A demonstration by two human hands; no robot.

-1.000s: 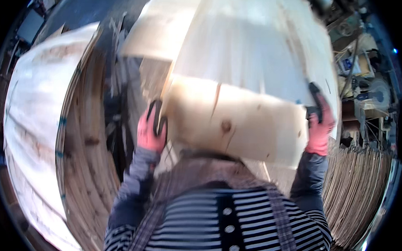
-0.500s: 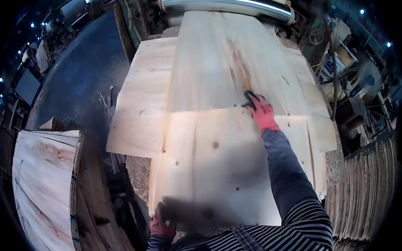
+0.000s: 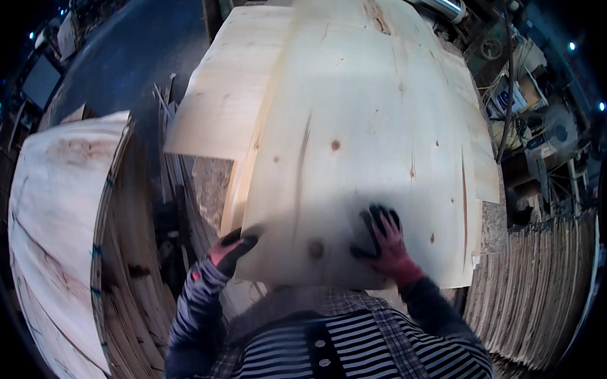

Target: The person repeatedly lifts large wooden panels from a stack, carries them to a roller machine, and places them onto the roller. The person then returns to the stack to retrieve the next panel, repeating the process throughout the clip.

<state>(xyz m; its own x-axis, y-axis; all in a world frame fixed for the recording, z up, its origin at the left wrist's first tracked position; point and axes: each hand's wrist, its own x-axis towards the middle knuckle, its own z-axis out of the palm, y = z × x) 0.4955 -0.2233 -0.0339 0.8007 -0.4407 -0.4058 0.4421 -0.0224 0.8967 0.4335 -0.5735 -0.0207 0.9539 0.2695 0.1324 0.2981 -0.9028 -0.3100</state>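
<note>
One pale veneer sheet point(image 3: 357, 178) lies centrally, its long axis apparently running near to far. Two gloved hands: left hand point(image 3: 234, 248) at its near left edge, finger grip indeterminable; right hand point(image 3: 384, 242) covering part of its near area, fingers spread wide. Two stacks flank it, left stack point(image 3: 59, 194) and right stack point(image 3: 530, 298); one metal roller point(image 3: 442, 2), far right.

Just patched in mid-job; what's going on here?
A person is handling a large, pale, knotty wood sheet. The pink-and-black-gloved left hand is at its left edge, by the near corner; the matching gloved right hand is spread over its near part. Another thin, pale wood sheet juts out at left. A brown-edged wood stack stands to the right.
</note>
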